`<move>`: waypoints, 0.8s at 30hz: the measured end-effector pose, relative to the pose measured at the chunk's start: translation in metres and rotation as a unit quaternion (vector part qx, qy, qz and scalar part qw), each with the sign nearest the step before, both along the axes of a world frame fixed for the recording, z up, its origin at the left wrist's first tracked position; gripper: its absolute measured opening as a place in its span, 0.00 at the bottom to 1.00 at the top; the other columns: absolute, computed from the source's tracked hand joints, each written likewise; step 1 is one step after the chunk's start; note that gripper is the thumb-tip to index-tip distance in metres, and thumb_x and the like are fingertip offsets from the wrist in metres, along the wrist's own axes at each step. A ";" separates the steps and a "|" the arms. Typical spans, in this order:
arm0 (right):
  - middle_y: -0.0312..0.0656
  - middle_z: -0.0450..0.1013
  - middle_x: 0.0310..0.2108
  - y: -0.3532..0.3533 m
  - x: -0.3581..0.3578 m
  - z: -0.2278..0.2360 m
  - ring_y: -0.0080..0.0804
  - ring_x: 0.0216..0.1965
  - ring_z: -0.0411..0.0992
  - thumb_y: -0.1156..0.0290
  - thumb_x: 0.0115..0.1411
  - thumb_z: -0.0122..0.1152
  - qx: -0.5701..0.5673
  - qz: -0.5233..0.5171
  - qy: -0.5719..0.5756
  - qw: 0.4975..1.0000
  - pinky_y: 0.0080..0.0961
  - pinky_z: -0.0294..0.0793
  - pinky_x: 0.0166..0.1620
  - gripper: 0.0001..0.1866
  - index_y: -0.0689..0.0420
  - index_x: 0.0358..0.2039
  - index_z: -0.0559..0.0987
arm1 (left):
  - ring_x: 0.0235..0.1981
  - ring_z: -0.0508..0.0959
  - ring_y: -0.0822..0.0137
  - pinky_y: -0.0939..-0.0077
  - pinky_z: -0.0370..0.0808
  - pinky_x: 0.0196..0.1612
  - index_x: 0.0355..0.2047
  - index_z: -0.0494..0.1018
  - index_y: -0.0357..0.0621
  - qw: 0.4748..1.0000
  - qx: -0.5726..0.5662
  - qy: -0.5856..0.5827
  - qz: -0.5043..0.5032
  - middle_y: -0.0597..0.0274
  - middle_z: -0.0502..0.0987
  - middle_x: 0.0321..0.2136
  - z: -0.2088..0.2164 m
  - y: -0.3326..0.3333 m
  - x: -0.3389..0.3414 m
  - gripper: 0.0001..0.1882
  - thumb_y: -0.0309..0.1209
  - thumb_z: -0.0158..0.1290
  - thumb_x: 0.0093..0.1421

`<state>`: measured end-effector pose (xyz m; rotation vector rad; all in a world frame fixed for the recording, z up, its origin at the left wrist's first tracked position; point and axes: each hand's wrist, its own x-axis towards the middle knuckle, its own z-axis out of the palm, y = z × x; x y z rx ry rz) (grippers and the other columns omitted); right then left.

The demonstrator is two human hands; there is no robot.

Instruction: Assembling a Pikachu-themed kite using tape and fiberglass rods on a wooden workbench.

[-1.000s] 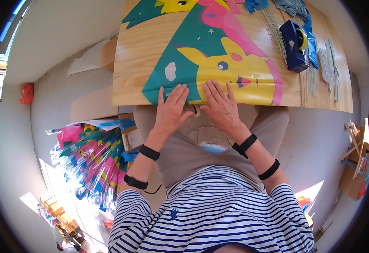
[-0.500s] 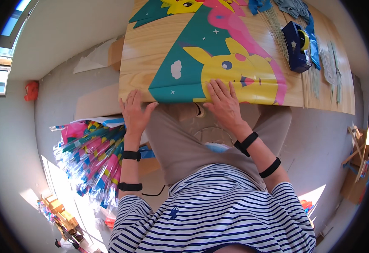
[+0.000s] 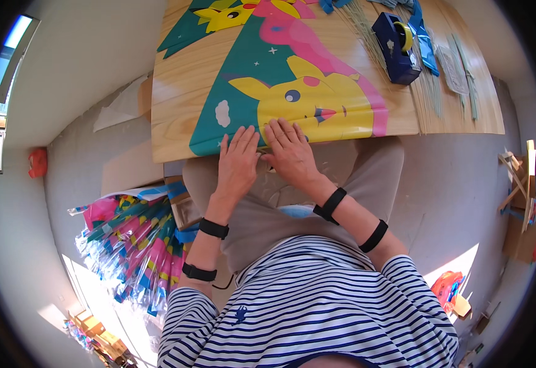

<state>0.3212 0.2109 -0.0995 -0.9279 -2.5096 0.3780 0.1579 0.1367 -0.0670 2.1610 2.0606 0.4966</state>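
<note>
A large thin printed sheet [image 3: 335, 101] in green, yellow and pink, with a cartoon animal face, lies on the wooden table [image 3: 173, 110]. Its lower edge runs along the table's near edge. My left hand [image 3: 238, 161] rests palm down on that edge, fingers stretched out over the green and yellow part. Close beside it on the right, my right hand [image 3: 291, 152] presses flat on the yellow part below the face, its fingers extended. The thumbs nearly meet at the table edge. Neither hand grips anything.
Another printed sheet [image 3: 225, 19] lies at the far left. A dark blue tape dispenser [image 3: 396, 55], thin sticks [image 3: 366, 27], blue strips [image 3: 426, 52] and a clear plastic bag [image 3: 452, 70] lie at the right. Plastic-wrapped colourful sheets [image 3: 130, 245] and a cardboard box [image 3: 185, 211] stand lower left.
My left hand has moved right from the table's left edge onto the sheet, up beside my right hand. The view has shifted, so the table appears further left.
</note>
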 end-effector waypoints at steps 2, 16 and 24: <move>0.51 0.62 0.65 -0.002 -0.001 -0.001 0.48 0.68 0.55 0.56 0.57 0.64 -0.011 -0.001 0.009 1.000 0.47 0.53 0.68 0.37 0.61 0.63 0.66 | 0.66 0.63 0.55 0.48 0.54 0.67 0.59 0.68 0.38 1.000 0.006 0.009 0.008 0.54 0.66 0.63 -0.003 -0.003 0.003 0.25 0.27 0.53 0.61; 0.49 0.63 0.64 -0.007 0.000 0.005 0.45 0.69 0.55 0.56 0.55 0.65 -0.022 -0.008 0.004 1.000 0.52 0.46 0.70 0.39 0.61 0.63 0.66 | 0.66 0.62 0.56 0.40 0.50 0.67 0.59 0.68 0.41 0.998 -0.031 0.018 0.048 0.57 0.67 0.62 -0.001 0.001 0.003 0.24 0.29 0.53 0.61; 0.50 0.63 0.64 -0.009 0.003 0.003 0.42 0.70 0.55 0.52 0.55 0.63 -0.003 -0.033 0.002 0.999 0.58 0.40 0.70 0.38 0.63 0.61 0.69 | 0.66 0.62 0.60 0.40 0.47 0.68 0.60 0.68 0.43 0.997 -0.044 0.019 0.061 0.61 0.67 0.63 -0.005 0.002 0.002 0.24 0.30 0.53 0.62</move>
